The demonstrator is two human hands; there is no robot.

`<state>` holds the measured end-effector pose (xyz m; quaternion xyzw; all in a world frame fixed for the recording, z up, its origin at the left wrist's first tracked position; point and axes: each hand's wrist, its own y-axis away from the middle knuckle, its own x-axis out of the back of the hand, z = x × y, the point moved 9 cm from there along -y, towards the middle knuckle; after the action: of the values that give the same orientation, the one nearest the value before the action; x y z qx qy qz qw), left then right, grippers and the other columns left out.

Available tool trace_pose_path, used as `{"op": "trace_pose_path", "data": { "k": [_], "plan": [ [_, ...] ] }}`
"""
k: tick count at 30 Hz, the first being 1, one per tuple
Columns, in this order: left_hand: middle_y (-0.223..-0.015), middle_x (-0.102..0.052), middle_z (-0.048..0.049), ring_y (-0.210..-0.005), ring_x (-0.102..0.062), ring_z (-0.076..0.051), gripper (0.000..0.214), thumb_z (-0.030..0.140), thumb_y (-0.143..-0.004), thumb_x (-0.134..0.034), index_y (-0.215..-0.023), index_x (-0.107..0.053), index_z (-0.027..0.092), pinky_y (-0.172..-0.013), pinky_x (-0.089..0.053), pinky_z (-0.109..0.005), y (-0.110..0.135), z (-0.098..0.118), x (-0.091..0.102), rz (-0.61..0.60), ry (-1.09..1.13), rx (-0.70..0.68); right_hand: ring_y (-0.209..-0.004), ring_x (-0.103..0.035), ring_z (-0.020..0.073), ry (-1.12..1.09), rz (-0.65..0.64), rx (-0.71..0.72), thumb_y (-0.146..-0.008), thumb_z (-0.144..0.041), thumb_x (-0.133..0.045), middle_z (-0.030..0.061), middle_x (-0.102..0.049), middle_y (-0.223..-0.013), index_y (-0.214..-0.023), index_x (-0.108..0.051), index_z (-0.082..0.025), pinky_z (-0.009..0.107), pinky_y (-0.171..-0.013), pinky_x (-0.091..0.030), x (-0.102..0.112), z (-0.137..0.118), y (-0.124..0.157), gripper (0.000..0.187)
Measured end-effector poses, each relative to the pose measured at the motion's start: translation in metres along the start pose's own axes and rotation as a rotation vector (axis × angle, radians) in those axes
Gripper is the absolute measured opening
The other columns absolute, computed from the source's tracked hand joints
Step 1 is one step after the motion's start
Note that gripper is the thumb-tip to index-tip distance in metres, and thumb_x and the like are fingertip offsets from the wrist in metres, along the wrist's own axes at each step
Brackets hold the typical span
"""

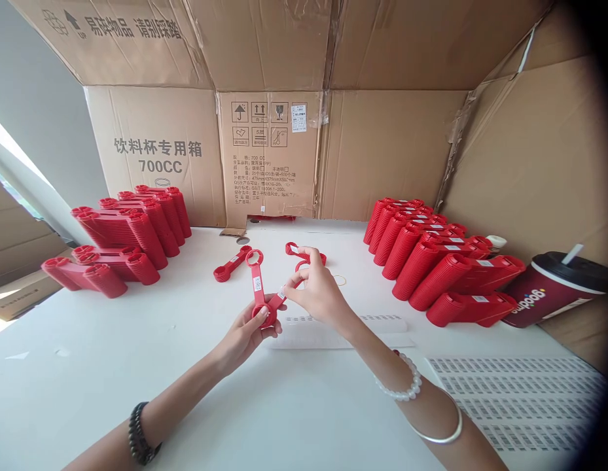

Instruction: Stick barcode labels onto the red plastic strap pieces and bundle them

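My left hand (252, 330) is closed around the lower end of a red plastic double-ring strip (256, 275), thumb on top. This strip points away from me and carries a small white label. A second labelled red strip (275, 302) fans out to the right from the same end, overlapping the first. My right hand (318, 288) pinches that second strip beside its label, partly hiding it. Beyond my hands, a loose red strip (230, 267) lies at the left, and another red strip (292, 250) lies at the right, partly covered by my right fingers.
Stacks of red strips stand at left (137, 229) and right (421, 255). A dark red drink cup (529, 294) with a straw is beside the right stacks. Label sheets (510, 386) lie front right, with a white strip of paper (333, 337) near my hands. Cardboard walls (392, 150) enclose the back.
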<state>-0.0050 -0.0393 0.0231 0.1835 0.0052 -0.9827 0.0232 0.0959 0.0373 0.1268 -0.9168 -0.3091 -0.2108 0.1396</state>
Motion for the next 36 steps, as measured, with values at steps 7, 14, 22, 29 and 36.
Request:
{"op": "trace_pose_path", "data": {
  "k": [7,14,22,29,36],
  "plan": [
    [-0.123,-0.053,-0.0111,-0.076,-0.056,-0.013,0.031,0.038,-0.093,-0.049,-0.119,-0.056,0.022,-0.075,-0.045,-0.032,0.001,0.001,0.000,0.011,-0.007,0.001,-0.062,-0.058,0.0125,0.036,0.024,0.017,-0.070,-0.015,-0.056,-0.0055,-0.069,-0.078,-0.131,-0.029,-0.022,0.026,-0.057,-0.039,0.001,-0.001,0.001,0.067],
    [-0.123,-0.052,-0.0108,-0.076,-0.055,-0.013,0.031,0.037,-0.093,-0.048,-0.119,-0.056,0.022,-0.075,-0.045,-0.032,0.001,0.001,-0.001,0.014,-0.001,-0.005,-0.063,-0.060,0.0122,0.090,0.063,0.044,-0.072,-0.013,-0.055,-0.0057,-0.070,-0.077,-0.131,-0.030,-0.021,0.025,-0.059,-0.042,0.000,0.000,-0.001,0.064],
    [-0.119,-0.053,-0.0100,-0.076,-0.054,-0.013,0.030,0.039,-0.093,-0.049,-0.116,-0.056,0.021,-0.075,-0.045,-0.032,0.003,0.006,-0.004,0.036,-0.037,-0.025,-0.056,-0.058,0.0136,0.348,0.206,0.134,-0.074,-0.012,-0.055,-0.0056,-0.068,-0.072,-0.128,-0.035,-0.021,0.027,-0.057,-0.041,-0.003,-0.002,0.000,0.058],
    [-0.112,-0.054,-0.0070,-0.077,-0.053,-0.013,0.030,0.040,-0.092,-0.050,-0.115,-0.057,0.022,-0.078,-0.044,-0.032,0.004,0.001,-0.001,0.123,-0.057,-0.037,-0.053,-0.054,0.0146,0.840,0.484,0.248,-0.078,-0.010,-0.056,0.0072,-0.067,-0.090,-0.144,-0.021,-0.016,0.037,-0.069,-0.042,-0.002,-0.019,0.008,0.075],
    [-0.116,-0.052,-0.0057,-0.078,-0.053,-0.012,0.029,0.041,-0.093,-0.048,-0.115,-0.057,0.024,-0.079,-0.045,-0.031,0.001,0.002,0.005,0.144,-0.043,-0.019,-0.063,-0.057,0.0187,0.681,0.538,0.201,-0.073,-0.031,-0.068,0.0102,-0.062,-0.102,-0.146,-0.013,-0.018,0.036,-0.065,-0.045,0.041,-0.007,-0.009,0.092]
  ]
}}
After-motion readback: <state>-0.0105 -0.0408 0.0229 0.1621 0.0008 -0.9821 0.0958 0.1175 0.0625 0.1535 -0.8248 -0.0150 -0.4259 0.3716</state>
